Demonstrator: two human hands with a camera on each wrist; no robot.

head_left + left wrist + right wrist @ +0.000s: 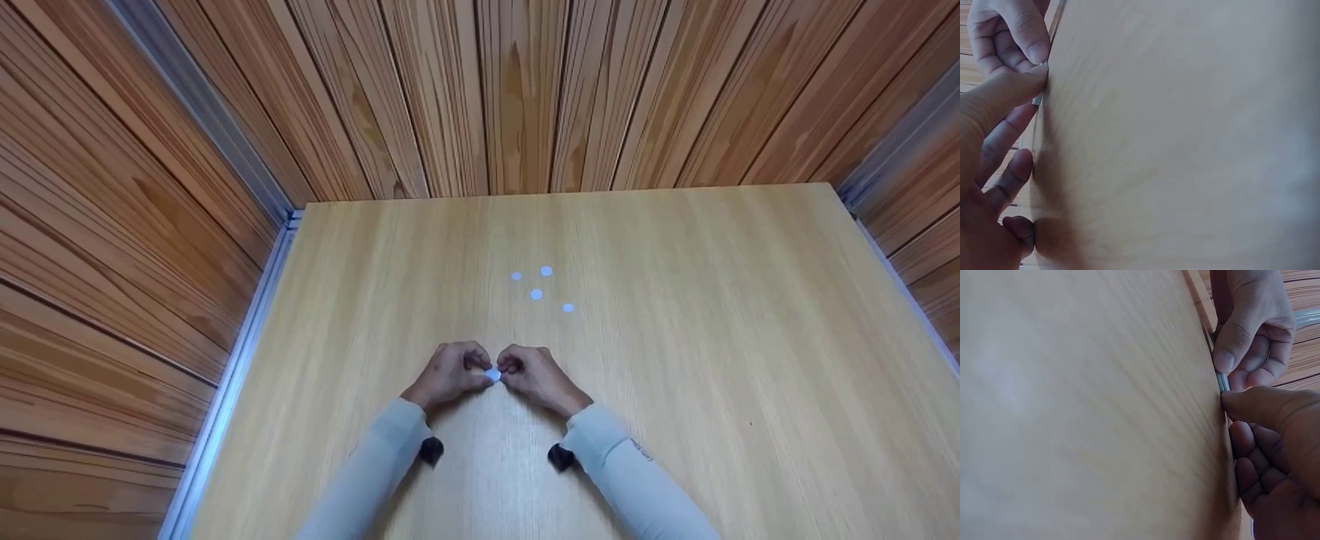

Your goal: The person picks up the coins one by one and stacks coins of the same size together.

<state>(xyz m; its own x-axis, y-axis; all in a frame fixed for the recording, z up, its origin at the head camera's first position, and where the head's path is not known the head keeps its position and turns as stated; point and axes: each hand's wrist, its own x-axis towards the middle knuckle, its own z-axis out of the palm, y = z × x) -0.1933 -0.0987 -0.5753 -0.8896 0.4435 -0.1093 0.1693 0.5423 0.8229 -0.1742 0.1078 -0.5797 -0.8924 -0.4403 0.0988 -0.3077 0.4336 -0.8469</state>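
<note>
A small white disc (493, 374) lies on the light wooden table (675, 337), and both hands meet over it. My left hand (478, 373) pinches its left edge with thumb and curled fingers. From the other side, my right hand (508, 372) pinches the right edge. In the left wrist view the left hand (1036, 84) presses its thumb against the disc (1037, 99). The right wrist view shows the right hand (1224, 396) and the disc (1222, 381) edge-on between the two hands.
Several more small white discs (536, 294) lie loose on the table a short way beyond the hands. Wood-panelled walls (487, 90) close in the table at the back and both sides. Black wrist-worn cameras (431, 450) sit under the pale sleeves.
</note>
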